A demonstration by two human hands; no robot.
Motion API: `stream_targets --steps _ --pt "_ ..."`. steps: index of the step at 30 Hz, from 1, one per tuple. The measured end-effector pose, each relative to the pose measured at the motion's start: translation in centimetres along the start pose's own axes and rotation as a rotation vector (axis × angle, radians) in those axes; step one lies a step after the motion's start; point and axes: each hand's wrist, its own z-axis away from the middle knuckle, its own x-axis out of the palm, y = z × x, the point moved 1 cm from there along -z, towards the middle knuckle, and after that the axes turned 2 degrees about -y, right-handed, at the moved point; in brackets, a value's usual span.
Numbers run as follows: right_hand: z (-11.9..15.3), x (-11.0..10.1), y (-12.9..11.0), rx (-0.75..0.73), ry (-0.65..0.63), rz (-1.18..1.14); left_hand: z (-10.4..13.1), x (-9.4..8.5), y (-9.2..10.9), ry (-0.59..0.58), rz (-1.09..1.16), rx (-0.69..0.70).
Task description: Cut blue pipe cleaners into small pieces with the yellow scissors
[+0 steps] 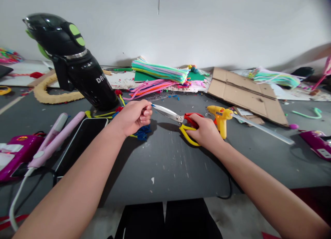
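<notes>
While the right hand (207, 131) holds the scissors (167, 112) by their red and yellow handles, its grip closed, the left hand (136, 115) pinches a small blue piece (153, 105) at their tips, above the grey desk (176, 177).

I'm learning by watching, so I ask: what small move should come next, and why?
Probably a careful small snip with the scissors: the right hand holds them, and their tips meet the small blue piece at the left hand's fingertips. Whether the blades straddle it is unclear.
</notes>
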Motion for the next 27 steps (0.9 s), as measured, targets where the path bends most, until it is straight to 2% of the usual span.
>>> stream_targets --steps 16,27 --pt "0.06 0.02 0.06 -0.010 0.019 -0.037 0.55 0.32 0.58 -0.106 0.234 -0.143" --pt "0.03 -0.07 0.00 0.009 0.041 -0.063 0.49 0.09 0.65 -0.150 0.295 -0.172"
